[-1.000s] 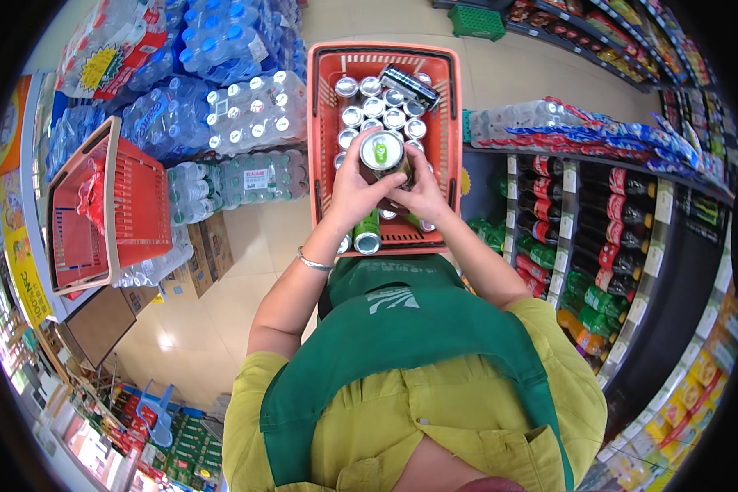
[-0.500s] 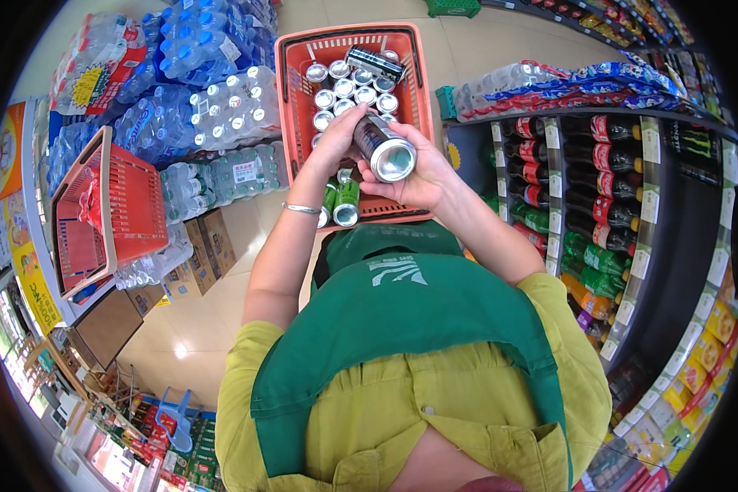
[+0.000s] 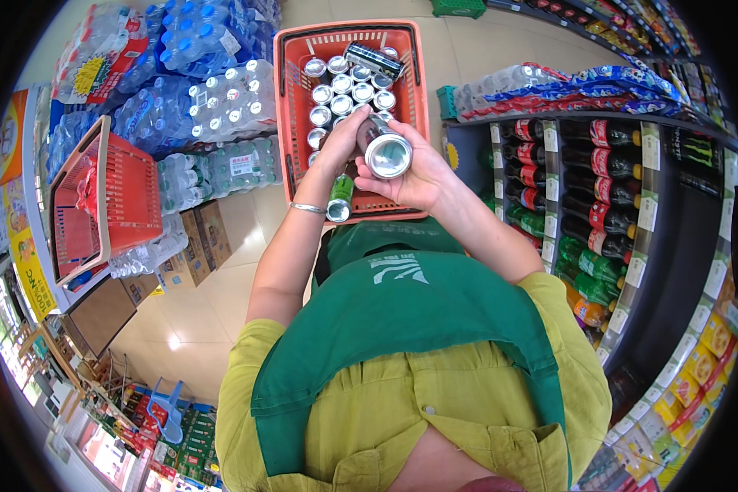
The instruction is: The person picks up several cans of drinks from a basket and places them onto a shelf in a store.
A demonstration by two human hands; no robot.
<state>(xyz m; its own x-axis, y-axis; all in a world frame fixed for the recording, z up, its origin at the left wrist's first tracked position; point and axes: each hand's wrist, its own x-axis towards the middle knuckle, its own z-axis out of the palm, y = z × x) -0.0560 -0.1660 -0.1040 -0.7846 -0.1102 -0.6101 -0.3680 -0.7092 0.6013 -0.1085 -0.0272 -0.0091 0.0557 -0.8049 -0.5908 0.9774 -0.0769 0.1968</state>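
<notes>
Between my two hands is a dark can (image 3: pixel 388 156), its round silver end turned up toward me. My left hand (image 3: pixel 346 141) wraps its far left side, and my right hand (image 3: pixel 420 170) cups it from the right with the fingers beneath. Below them stands a red plastic basket (image 3: pixel 284 98). Rows of upright cans (image 3: pixel 341 105) with silver ends fill its far part. Across their tops lies a dark can (image 3: pixel 374 60) on its side. A green can (image 3: pixel 340 197) leans near the basket's near edge, under my left wrist. My forearms hide part of the basket.
At the left, another red basket (image 3: pixel 123 193) sits tilted beside packs of bottled water (image 3: pixel 234 107). Cardboard boxes (image 3: pixel 195 250) are below these packs. A shelf of cola bottles (image 3: pixel 603 160) stands close on the right. Beyond the basket is a green crate (image 3: pixel 457 7) on the floor.
The held can has turned so its silver end faces me more squarely and its dark side shows less. Two green cans showed before; one shows now. Both hands keep their hold.
</notes>
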